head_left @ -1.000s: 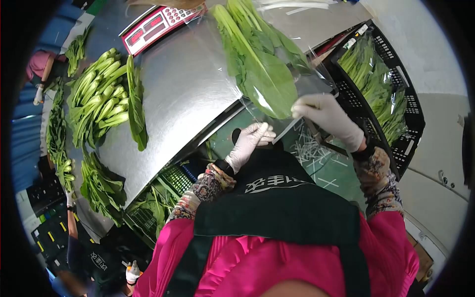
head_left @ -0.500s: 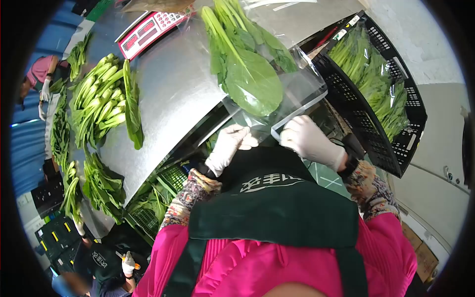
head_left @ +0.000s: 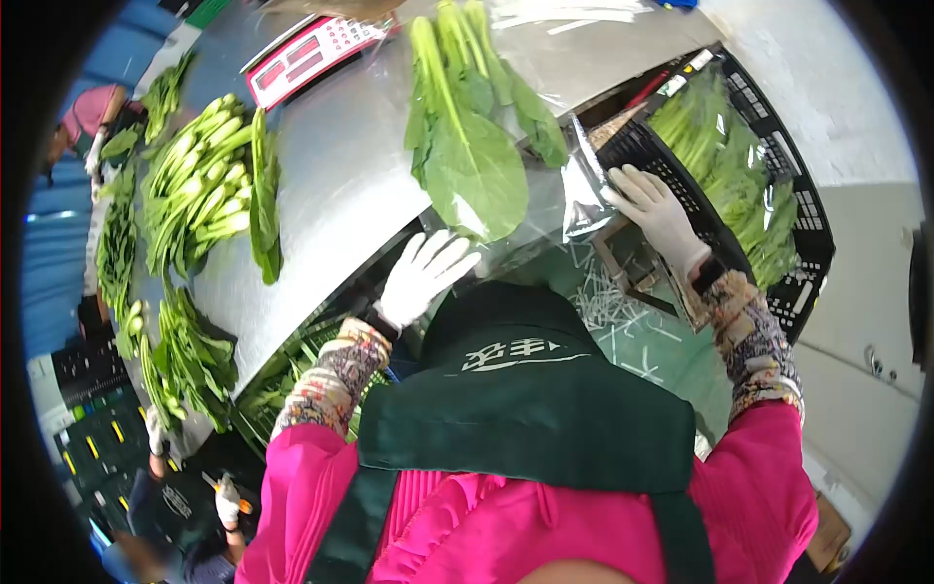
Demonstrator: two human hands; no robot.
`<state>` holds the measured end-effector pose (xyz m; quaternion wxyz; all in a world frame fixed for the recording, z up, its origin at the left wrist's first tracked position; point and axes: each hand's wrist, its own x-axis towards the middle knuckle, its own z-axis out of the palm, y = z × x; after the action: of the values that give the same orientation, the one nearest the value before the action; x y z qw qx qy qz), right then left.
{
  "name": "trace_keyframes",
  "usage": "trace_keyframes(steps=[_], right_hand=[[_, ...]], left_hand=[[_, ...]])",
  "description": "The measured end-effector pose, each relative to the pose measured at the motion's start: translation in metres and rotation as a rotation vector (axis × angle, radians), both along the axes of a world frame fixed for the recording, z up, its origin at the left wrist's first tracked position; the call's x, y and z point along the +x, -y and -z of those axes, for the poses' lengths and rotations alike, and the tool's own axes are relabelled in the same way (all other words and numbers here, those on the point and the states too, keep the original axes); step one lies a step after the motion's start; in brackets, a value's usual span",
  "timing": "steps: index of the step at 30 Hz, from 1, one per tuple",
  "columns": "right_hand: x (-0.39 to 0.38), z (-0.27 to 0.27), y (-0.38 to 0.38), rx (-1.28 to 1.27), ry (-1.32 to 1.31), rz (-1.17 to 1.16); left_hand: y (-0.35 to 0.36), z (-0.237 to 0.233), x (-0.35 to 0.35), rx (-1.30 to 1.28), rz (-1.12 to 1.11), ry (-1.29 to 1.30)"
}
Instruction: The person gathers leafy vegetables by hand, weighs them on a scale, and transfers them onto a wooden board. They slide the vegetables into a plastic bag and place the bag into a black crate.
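Leafy greens [head_left: 477, 185] with pale stalks lie at the front edge of the metal table, leaf ends toward me, in or on a clear plastic bag [head_left: 530, 243]. My left hand [head_left: 426, 274], in a white glove, is open with fingers spread beside the lowest leaf tip. To the right, my gloved right hand [head_left: 657, 214] is open, its fingers stretched out at the edge of a shiny stack of clear plastic [head_left: 586, 190]. Both palms face down over the table edge.
A red and white scale [head_left: 311, 58] stands at the back. Piled greens [head_left: 199, 185] cover the left of the metal table [head_left: 331, 185]. A black crate [head_left: 812, 224] of bagged greens [head_left: 725, 165] is at right. White strips [head_left: 623, 311] litter the floor. Other people work at left.
My hands have let go of the plastic bag edge and spread apart, left hand leftward, right hand up and right. The plastic's front edge no longer stretches between them.
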<state>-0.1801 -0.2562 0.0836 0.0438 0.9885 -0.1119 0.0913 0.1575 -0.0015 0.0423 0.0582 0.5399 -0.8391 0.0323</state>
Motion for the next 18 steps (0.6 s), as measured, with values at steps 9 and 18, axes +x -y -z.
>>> trace_keyframes(steps=[9,18], right_hand=[[0.061,0.029,-0.002,0.806,0.491,0.312],[0.099,0.002,-0.012,0.889,0.525,0.638]], left_hand=[[0.024,0.002,0.000,0.368,-0.880,-1.748],[0.036,0.018,0.019,0.198,-1.159,-1.877]])
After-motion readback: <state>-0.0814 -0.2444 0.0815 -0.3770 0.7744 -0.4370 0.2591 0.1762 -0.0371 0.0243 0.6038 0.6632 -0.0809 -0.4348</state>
